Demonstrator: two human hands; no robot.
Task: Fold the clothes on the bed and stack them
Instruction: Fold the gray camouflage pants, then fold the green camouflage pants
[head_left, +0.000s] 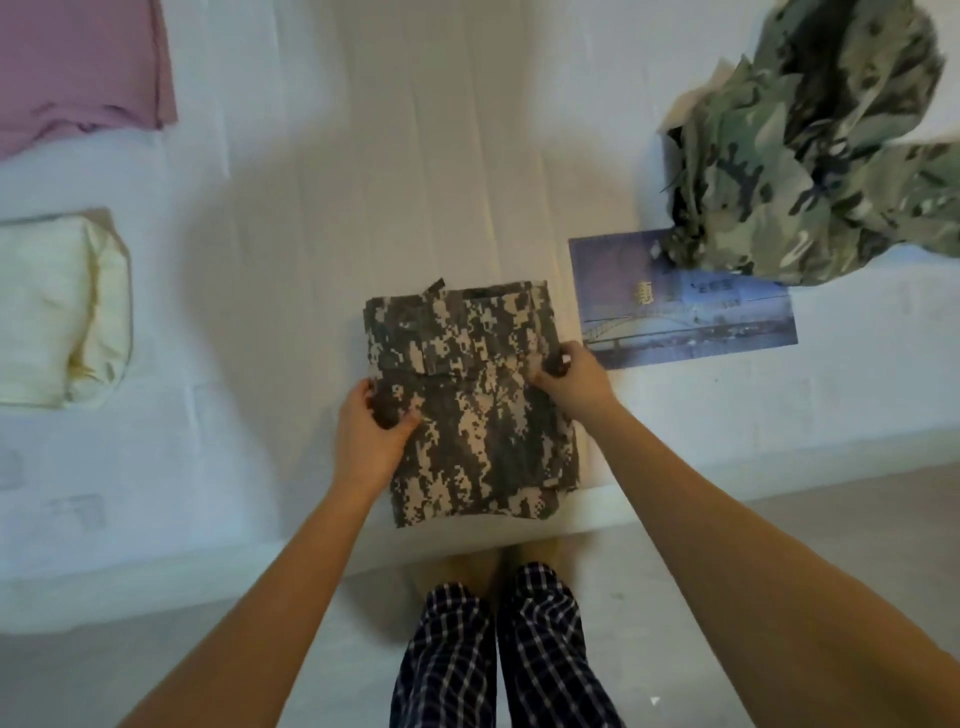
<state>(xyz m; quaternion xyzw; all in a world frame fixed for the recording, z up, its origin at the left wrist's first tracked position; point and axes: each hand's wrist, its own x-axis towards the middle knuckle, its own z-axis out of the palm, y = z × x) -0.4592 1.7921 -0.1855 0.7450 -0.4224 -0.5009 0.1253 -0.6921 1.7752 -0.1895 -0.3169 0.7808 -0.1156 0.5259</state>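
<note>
Near the bed (260, 312) edge, both hands' fingers (387, 423) pinch a rectangular folded digital-camouflage garment (467, 405).

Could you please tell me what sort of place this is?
Probably a bedroom: a white bed holds a pillow, a crumpled camouflage garment and folded camouflage trousers.

Counting on the bed (291, 218): two camouflage garments, one folded digital-pattern piece (467, 395) and one crumpled woodland-pattern heap (810, 150); one folded pink cloth (78, 67); one cream pillow (57, 312); one blue printed sheet (691, 322); two hands showing, left hand (369, 436) and right hand (576, 382)
</note>
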